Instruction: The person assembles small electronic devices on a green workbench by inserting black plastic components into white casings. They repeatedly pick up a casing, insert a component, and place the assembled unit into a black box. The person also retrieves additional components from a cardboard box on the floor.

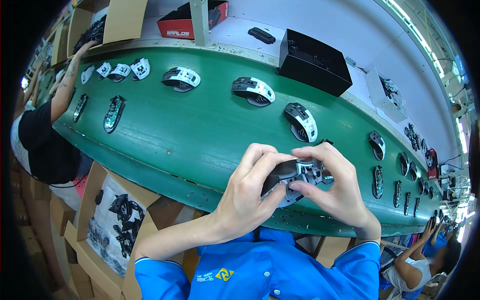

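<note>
Centrally, both bare hands meet above the near edge of a green work surface (200,130), gripping one black-and-white computer mouse part (281,171) between them. The left hand (248,190) curls its fingers over the dark end, thumb on the near side, its forearm slanting up from the lower left. The right hand (335,187) arches around the other end, thumb pointing inward, wrist above a blue sleeve (359,265).

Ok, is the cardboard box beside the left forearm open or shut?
Open: nothing covers the top of the box, and black parts lie in view inside.
</note>
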{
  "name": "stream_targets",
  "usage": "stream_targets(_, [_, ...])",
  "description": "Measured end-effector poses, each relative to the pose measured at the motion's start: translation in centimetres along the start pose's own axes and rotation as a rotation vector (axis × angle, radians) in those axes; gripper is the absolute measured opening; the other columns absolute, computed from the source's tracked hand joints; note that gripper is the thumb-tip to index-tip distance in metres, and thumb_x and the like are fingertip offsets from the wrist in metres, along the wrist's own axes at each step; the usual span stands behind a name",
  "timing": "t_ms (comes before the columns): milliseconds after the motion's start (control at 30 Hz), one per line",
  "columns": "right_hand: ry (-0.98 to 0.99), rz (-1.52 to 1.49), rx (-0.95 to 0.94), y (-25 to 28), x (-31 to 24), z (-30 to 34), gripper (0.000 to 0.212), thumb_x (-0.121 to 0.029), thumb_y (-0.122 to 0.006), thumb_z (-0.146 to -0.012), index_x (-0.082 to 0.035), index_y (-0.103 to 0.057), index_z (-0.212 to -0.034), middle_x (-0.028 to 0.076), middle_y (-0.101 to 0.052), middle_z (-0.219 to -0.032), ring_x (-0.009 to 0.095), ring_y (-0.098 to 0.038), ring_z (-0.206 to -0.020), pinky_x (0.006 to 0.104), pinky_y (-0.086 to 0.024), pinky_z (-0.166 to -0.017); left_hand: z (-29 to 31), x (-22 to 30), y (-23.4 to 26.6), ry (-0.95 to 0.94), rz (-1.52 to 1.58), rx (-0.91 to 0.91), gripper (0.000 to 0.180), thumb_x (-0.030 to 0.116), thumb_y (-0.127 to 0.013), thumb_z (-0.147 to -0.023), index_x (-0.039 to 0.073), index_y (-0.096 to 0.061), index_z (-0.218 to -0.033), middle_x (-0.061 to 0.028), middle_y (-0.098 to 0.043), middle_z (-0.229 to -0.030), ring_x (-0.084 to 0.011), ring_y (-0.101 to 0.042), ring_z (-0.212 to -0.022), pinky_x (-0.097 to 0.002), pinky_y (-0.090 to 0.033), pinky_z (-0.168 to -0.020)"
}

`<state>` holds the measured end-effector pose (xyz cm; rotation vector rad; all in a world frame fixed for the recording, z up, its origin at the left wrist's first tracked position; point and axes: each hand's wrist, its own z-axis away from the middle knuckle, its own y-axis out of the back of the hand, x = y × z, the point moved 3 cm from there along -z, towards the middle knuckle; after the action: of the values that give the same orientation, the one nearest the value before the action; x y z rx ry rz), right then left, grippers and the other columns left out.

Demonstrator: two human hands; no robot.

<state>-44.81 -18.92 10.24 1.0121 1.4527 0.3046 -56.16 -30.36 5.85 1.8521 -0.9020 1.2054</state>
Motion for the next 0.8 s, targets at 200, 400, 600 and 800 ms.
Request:
stream_targets(200, [0.001,0.008,0.023,-0.5,-0.1,-0.7,0.045,-0.01,-0.075,-0.071,-0.006,-0.058,-0.113,0.009,-0.06,-0.087,0.021,-0.059,-0.074,0.0304,-0.047,-0.061,-0.3,-0.6,0.0,0.025,0.032,-0.003,0.034,-0.004,-0.055,-0.075,-0.004,-0.052,-0.109,-0.0157,-0.047,-0.101,-0.0288,-0.055,-0.088,-0.0367,-0.046,-0.074])
stream_targets(400, [0.07,0.043,0.09,-0.7,-0.5,-0.9,0.046,-0.008,-0.074,-0.069,-0.005,-0.058,-0.112,0.01,-0.058,-0.085,0.022,-0.058,-0.073,0.0312,-0.046,-0.06,-0.4,-1.0,0.6,-0.014,-0.004,0.01,0.033,-0.004,-0.055,-0.076,-0.004,-0.052,-0.108,-0.0162,-0.049,-0.1,-0.0288,-0.056,-0.087,-0.0361,-0.046,-0.074])
stream_targets(600, [0.085,0.123,0.08,-0.7,-0.6,-0.9,0.05,-0.01,-0.076,-0.069,-0.003,-0.056,-0.114,0.01,-0.059,-0.087,0.022,-0.058,-0.076,0.0308,-0.048,-0.06,-0.4,-1.2,0.5,0.091,0.056,-0.006,0.033,-0.008,-0.053,-0.075,-0.003,-0.054,-0.108,-0.0122,-0.049,-0.104,-0.0205,-0.054,-0.094,-0.0308,-0.044,-0.085])
stream_targets(800, [0.047,0.033,0.1,-1.4,-0.3,-0.2,0.086,-0.014,-0.078,-0.067,-0.002,-0.03,-0.137,0.016,-0.057,-0.105,0.025,-0.062,-0.088,0.0315,-0.053,-0.063,-0.6,-1.5,1.2,0.143,0.141,-0.002,0.027,-0.002,-0.055,-0.079,-0.004,-0.051,-0.105,-0.0131,-0.048,-0.1,-0.023,-0.056,-0.087,-0.0321,-0.048,-0.07])
